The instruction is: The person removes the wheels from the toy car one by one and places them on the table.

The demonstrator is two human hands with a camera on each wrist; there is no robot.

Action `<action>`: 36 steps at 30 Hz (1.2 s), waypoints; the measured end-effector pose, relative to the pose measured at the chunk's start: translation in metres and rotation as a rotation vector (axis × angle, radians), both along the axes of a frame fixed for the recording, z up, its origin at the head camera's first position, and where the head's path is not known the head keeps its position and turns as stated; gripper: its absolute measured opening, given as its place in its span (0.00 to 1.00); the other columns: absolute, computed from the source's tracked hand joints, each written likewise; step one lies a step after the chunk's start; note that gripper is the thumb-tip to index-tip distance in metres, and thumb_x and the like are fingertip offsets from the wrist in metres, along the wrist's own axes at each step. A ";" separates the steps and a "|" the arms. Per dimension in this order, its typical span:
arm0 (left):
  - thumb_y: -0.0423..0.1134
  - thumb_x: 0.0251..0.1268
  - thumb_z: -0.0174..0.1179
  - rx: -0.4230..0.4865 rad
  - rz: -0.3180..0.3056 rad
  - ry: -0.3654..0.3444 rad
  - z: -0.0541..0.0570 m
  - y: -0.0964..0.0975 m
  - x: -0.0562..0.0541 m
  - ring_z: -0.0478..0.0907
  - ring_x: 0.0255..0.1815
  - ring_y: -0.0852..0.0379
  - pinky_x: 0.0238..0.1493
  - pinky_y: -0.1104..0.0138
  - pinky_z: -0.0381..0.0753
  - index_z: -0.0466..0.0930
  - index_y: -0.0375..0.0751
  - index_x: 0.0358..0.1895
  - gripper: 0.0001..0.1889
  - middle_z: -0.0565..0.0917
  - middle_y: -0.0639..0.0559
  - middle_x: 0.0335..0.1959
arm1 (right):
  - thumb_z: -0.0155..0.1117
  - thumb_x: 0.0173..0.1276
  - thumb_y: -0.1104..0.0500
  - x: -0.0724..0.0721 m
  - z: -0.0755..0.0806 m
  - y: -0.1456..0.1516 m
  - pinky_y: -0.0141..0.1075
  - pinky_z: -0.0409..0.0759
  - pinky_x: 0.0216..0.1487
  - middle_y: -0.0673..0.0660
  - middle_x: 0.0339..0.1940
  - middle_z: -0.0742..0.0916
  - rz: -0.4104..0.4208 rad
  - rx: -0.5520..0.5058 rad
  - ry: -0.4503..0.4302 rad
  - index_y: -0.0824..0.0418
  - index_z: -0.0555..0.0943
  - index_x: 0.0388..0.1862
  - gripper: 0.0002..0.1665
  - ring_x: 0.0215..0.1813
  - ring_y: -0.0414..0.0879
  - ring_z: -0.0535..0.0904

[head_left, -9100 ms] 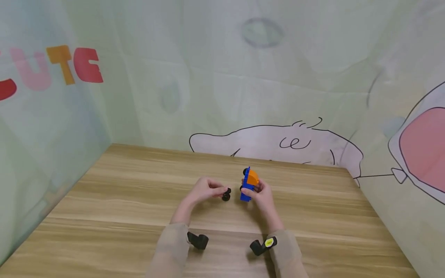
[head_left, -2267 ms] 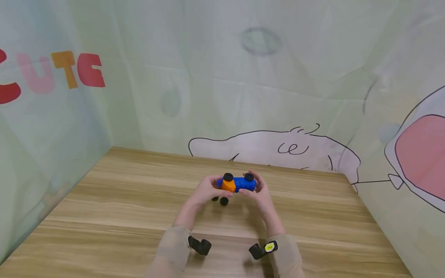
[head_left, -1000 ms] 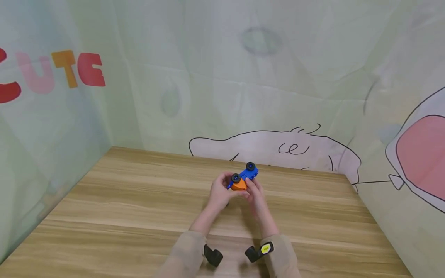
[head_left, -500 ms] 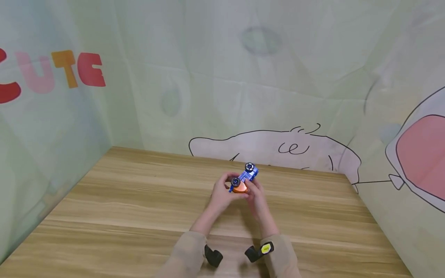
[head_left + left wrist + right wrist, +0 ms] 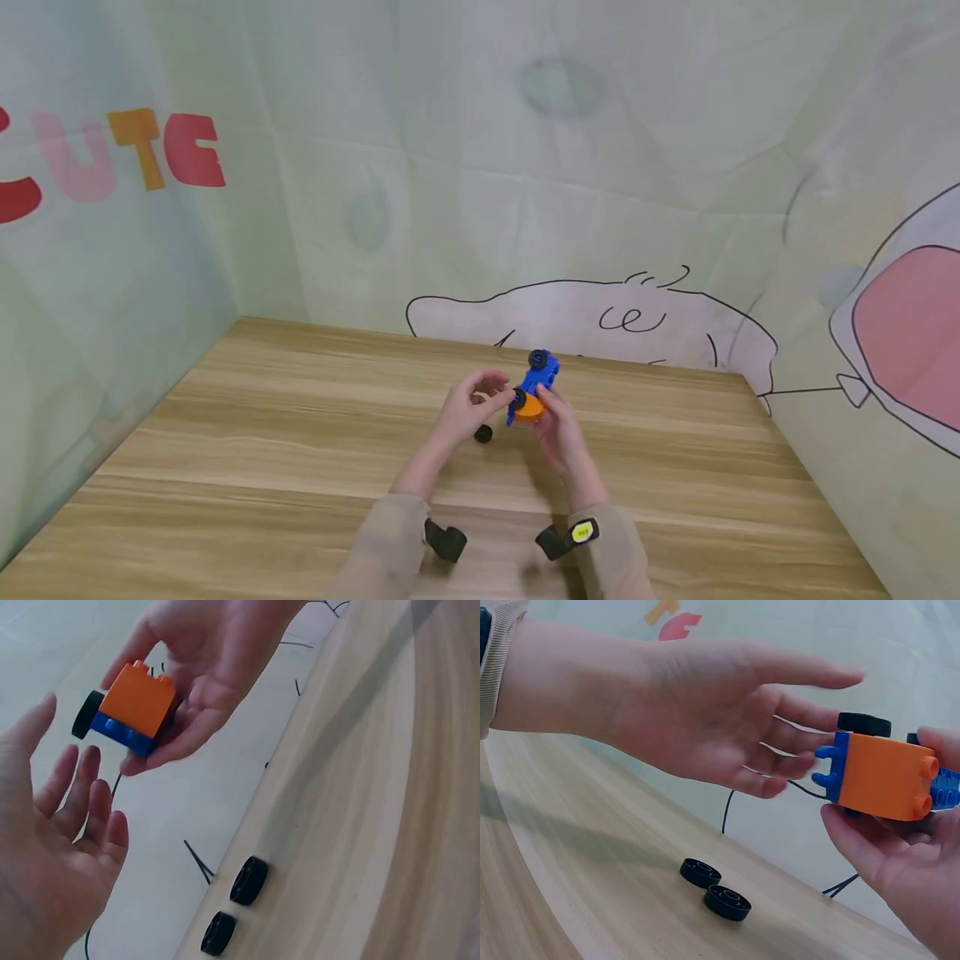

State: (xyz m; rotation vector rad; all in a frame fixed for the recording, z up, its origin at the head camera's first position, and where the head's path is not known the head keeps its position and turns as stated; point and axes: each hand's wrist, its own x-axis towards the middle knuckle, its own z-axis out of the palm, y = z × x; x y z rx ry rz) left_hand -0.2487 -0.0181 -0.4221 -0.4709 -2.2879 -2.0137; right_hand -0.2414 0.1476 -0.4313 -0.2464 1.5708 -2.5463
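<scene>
A toy car of blue and orange building blocks [image 5: 542, 372] is tilted in the air above the table, its blue end pointing away. My right hand [image 5: 561, 432] grips it by the orange block [image 5: 885, 777], with fingers and thumb on either side. Two black wheels sit on the side facing left, the nearer wheel [image 5: 864, 724] beside the orange block. My left hand [image 5: 467, 410] is just left of the car, fingers loosely bent and apart, holding nothing. In the left wrist view a gap shows between its fingers and the car. Below lie two loose black wheels [image 5: 249, 880].
The wooden table [image 5: 300, 433] reaches back to a pale printed cloth wall [image 5: 337, 167] with a cartoon drawing. Both sleeves carry black wrist cameras [image 5: 447, 542]. The loose wheels lie close together on the wood, under the left hand.
Earlier my left hand was at the loose wheels; later both hands held and turned the car. In the last half second the left hand has let go and drawn left; the right keeps its grip.
</scene>
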 end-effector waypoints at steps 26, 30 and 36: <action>0.47 0.80 0.42 -0.291 -0.378 -0.086 0.006 -0.019 -0.002 0.71 0.28 0.57 0.35 0.65 0.73 0.75 0.31 0.35 0.22 0.75 0.46 0.25 | 0.37 0.79 0.58 -0.007 -0.007 0.010 0.31 0.79 0.50 0.43 0.41 0.87 0.191 0.203 -0.003 0.70 0.67 0.62 0.22 0.44 0.35 0.82; 0.48 0.76 0.49 -0.325 -0.377 -0.078 0.006 -0.020 -0.001 0.73 0.29 0.54 0.35 0.68 0.73 0.79 0.31 0.39 0.20 0.78 0.39 0.28 | 0.37 0.79 0.58 -0.007 -0.007 0.009 0.32 0.78 0.52 0.43 0.43 0.88 0.195 0.206 -0.012 0.73 0.64 0.66 0.25 0.46 0.36 0.83; 0.45 0.71 0.58 -0.390 -0.363 -0.049 0.005 -0.020 -0.001 0.72 0.26 0.58 0.30 0.71 0.72 0.82 0.32 0.39 0.16 0.81 0.38 0.28 | 0.41 0.78 0.57 -0.008 -0.008 0.009 0.32 0.77 0.54 0.44 0.45 0.88 0.196 0.255 -0.006 0.80 0.58 0.70 0.32 0.46 0.36 0.83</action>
